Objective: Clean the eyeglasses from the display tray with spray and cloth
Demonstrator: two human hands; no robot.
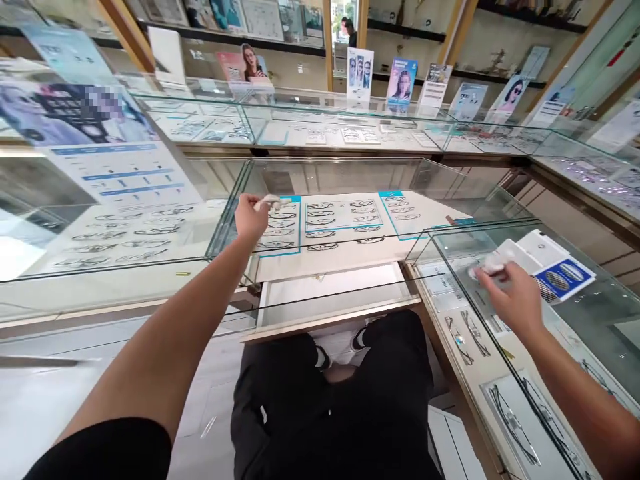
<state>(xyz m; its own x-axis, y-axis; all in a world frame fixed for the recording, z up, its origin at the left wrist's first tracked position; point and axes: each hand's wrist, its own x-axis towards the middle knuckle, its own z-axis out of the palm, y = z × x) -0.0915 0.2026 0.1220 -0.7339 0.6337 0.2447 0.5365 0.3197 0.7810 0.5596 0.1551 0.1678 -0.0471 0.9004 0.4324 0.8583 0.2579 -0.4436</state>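
My left hand [251,217] is closed around a crumpled off-white cloth [273,201], above the left end of the glass showcase [345,175] in front of me. Beneath the glass lie rows of eyeglasses [323,235] on white boards with blue edges. My right hand [517,300] grips a white cloth [493,263], slightly blurred, at the glass top of the right-hand showcase [450,241]. Whether either cloth touches glass I cannot tell. Just beyond the right hand lies a blue and white card [570,275] with oval pictures.
An open drawer [335,288] juts out above my lap. A large poster stand [120,157] leans at the left. More eyeglasses [510,420] lie in the right case. Along the back counter stand several advertising cards [403,81], and a person [349,32] shows in the distance.
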